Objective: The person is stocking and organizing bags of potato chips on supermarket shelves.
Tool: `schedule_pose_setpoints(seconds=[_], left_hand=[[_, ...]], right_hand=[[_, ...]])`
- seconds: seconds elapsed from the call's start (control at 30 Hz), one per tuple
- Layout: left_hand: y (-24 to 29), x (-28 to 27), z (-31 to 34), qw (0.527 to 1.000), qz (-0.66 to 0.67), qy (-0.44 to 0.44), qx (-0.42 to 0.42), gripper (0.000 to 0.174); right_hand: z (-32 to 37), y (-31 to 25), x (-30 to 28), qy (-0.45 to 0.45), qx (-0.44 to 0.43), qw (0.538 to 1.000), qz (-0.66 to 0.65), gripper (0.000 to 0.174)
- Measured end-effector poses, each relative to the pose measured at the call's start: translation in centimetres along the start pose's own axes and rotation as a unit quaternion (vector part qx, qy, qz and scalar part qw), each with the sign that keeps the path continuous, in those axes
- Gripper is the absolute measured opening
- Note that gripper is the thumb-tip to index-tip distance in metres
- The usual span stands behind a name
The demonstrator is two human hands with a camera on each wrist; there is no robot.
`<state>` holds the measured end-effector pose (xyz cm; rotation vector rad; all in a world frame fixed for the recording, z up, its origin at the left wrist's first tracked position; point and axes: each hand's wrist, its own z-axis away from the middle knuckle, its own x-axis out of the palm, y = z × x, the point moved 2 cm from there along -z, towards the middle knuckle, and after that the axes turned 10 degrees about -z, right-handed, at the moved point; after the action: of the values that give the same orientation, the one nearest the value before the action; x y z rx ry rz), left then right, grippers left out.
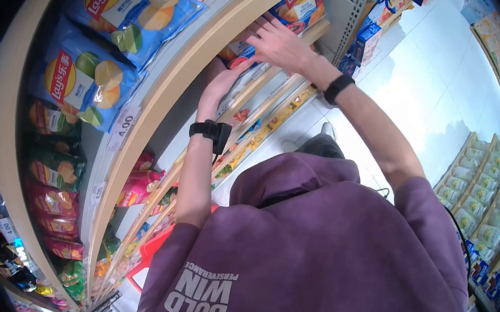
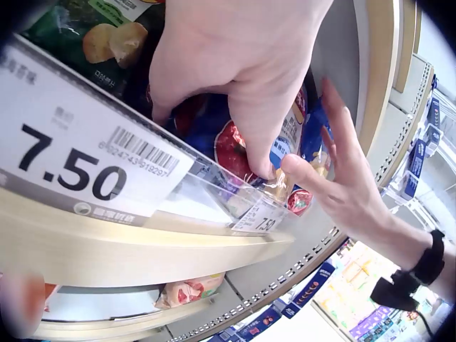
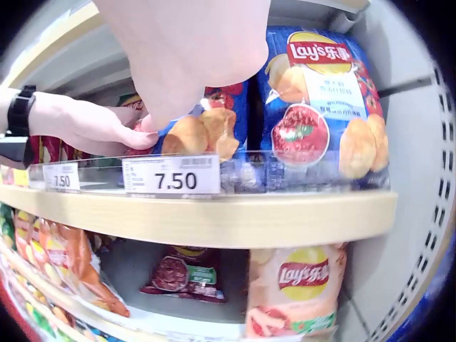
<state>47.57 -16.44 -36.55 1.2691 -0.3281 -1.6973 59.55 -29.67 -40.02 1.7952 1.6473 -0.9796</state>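
Observation:
A blue chip bag (image 1: 234, 47) stands on a shelf between the two hands, with its front partly covered by them. My left hand (image 1: 223, 81) reaches in from one side; in the left wrist view that hand (image 2: 235, 57) spreads thumb and fingers, the thumb touching the blue bag (image 2: 206, 132). My right hand (image 1: 281, 46) is at the bag's other side, its fingers extended in the left wrist view, where the hand (image 2: 353, 178) has its thumb near the bag's front. The right wrist view has red-topped potato pictures on the bag (image 3: 189, 135), and hidden right fingertips.
Another blue Lay's bag (image 3: 320, 107) stands beside, near the metal side panel (image 3: 420, 142). A clear lip (image 3: 285, 171) and 7.50 price tag (image 3: 171, 174) run along the shelf edge (image 3: 285, 217). Lower shelves hold more bags. A red basket (image 1: 147, 254) is beside the person.

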Motion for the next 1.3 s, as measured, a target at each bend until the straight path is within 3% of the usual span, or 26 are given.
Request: schedule_pose_setpoints(seconds=[0.07,0.1,0.17,0.23,0.33,0.37,0.47,0.57,0.73,0.8,0.83,0.97,1.03,1.1,1.2,1.3], left_hand=[[-1.0,0.4,-1.2,0.998,-0.033,0.057,0.018,0.075],[-2.0,0.6,-2.1,0.993,-0.056,0.099,0.042,0.071],[-6.8,1.5,-5.8,0.952,-0.116,0.233,0.161,0.063],[-4.9,1.1,-2.6,0.940,-0.140,0.258,0.173,0.064],[-4.4,0.8,-1.3,0.949,-0.142,0.266,0.096,0.076],[-4.6,0.8,-1.3,0.954,-0.136,0.262,0.054,0.083],[-4.1,0.7,-1.3,0.964,-0.061,0.248,0.077,0.073],[-3.0,0.5,-1.1,0.962,-0.098,0.245,0.068,0.055],[-3.5,0.5,0.0,0.965,-0.029,0.240,0.100,0.055],[-4.2,0.4,0.0,0.970,-0.028,0.224,0.086,0.053],[-4.3,0.3,0.2,0.970,-0.039,0.222,0.093,0.069],[-3.6,0.3,0.4,0.973,-0.008,0.206,0.106,0.068],[-3.7,0.6,-0.2,0.964,0.026,0.221,0.145,0.068],[-4.1,0.8,-0.8,0.967,-0.020,0.222,0.120,0.068],[-4.6,1.6,-1.9,0.953,-0.085,0.269,0.113,0.069],[-4.9,1.9,-2.0,0.938,-0.121,0.305,0.112,0.071]], right_hand=[[-0.4,2.2,1.7,-0.063,-0.005,0.998,0.003,0.060],[-0.7,3.5,2.6,-0.167,0.044,0.985,-0.028,0.062],[-1.2,2.7,0.5,-0.074,-0.036,0.996,0.039,0.058],[-1.4,2.6,-0.4,-0.014,-0.089,0.993,0.073,0.054],[-1.0,3.5,-0.4,-0.118,-0.109,0.985,0.056,0.049],[-0.9,3.7,-0.5,-0.116,-0.128,0.983,0.055,0.048],[-1.2,4.3,-0.8,-0.121,-0.159,0.979,0.043,0.044],[-0.8,5.4,0.2,-0.142,-0.144,0.979,0.027,0.041],[-0.9,4.8,-0.6,-0.142,-0.142,0.976,0.080,0.039],[0.1,4.6,-2.8,-0.092,-0.085,0.992,0.028,0.047],[0.8,4.9,-3.6,-0.062,-0.044,0.997,0.007,0.052],[2.5,6.9,-5.9,0.023,0.040,0.999,0.004,0.072],[3.2,8.1,-5.9,-0.029,0.050,0.998,-0.009,0.076],[3.3,9.1,-5.5,-0.077,0.049,0.996,0.017,0.076],[2.8,10.2,-4.5,-0.103,0.052,0.991,0.060,0.072],[2.3,10.0,-4.0,-0.071,0.029,0.995,0.069,0.069]])
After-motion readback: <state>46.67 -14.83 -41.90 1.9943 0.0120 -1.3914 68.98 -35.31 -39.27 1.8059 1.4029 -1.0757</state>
